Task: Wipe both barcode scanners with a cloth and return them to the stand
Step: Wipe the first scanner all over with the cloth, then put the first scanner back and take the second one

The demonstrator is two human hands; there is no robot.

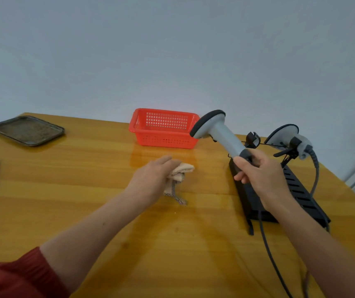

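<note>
Work looks early: the right hand (pixel 258 171) has its fingers clamped on one scanner (pixel 217 134), lifted off the stand (pixel 296 188); the left hand (pixel 150 177) pinches the cloth (pixel 180 171) on the counter (pixel 86 190). The second scanner (pixel 288 136) hangs on the stand, wiping apparently not begun.

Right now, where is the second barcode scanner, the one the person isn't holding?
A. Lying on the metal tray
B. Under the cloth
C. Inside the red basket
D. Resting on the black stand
D. The second scanner sits in a holder of the black stand at the table's right, while the right hand grips the other scanner by its handle, lifted off the stand.
</note>
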